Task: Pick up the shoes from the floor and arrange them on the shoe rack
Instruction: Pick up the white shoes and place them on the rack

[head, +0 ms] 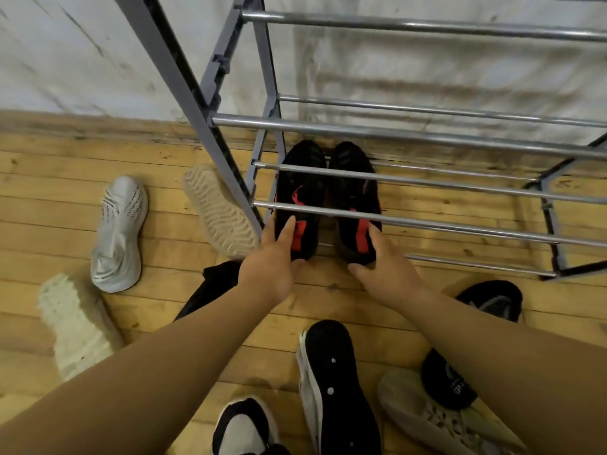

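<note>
A pair of black shoes with red heel marks lies side by side on the lowest tier of the grey shoe rack (410, 133), toes toward the wall. My left hand (274, 257) grips the heel of the left black shoe (300, 188), thumb under it and fingers on its outer side. The heel of the right black shoe (353, 185) is held the same way by my right hand (384, 257). Other shoes lie on the wooden floor: a grey knit shoe (120, 231), a tan-soled shoe (218, 211) on its side, and a pale shoe (77, 323).
Near my arms lie a black-soled shoe (338, 385) turned over, a black-and-white shoe (244, 428), a cream shoe (437, 421), two black shoes (492, 300) (446, 382) and a dark cloth (213, 287). The rack's upper chrome bars overhang the bottom tier. A white wall stands behind.
</note>
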Demonstrator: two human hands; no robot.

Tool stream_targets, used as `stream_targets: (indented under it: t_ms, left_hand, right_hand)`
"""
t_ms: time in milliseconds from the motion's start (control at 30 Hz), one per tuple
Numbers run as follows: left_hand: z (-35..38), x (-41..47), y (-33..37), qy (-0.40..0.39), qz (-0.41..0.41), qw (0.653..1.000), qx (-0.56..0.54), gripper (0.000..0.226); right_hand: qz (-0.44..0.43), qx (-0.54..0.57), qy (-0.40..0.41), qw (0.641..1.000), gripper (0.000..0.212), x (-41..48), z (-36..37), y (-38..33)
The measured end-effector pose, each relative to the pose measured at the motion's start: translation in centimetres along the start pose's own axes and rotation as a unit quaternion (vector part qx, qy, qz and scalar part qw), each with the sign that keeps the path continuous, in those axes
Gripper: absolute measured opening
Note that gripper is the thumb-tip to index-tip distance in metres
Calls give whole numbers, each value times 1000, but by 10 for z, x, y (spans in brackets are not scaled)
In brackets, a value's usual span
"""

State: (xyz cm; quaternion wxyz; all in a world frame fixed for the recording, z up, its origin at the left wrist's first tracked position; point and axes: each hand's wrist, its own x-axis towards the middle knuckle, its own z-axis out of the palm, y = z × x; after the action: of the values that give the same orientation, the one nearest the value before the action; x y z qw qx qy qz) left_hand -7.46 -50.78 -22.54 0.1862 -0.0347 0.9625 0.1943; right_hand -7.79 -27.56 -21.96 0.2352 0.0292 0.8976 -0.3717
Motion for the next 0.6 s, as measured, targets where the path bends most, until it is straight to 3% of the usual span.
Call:
stream_targets:
  t_ms: [100,233,400,500,567,600]
  left_hand:
    - [2,-2,0,21,-14,1000,-11,82]
    - [-1,-4,1,35,-25,999,-27,81]
    - [10,-46,1,65,-2,993,-100,79]
    - [26,-83,-3,-77,-103,969,-211,67]
    - [39,-106,-2,-197,-175,913,-313,62]
    - [46,-115,-2,-234,-193,880,-367,61]
  right_hand:
    - [-36,-75,-7,996,89,1,0,0]
    - [-35,-148,-91,984,97,2,-1,-12]
    - [-41,-103,-11,994,86,-38,-8,-12]
    - [52,-50,-152,986,83,-71,7,0]
    - [111,17,-248,962,87,-82,24,7]
    - [121,52,-257,957,87,-86,31,5]
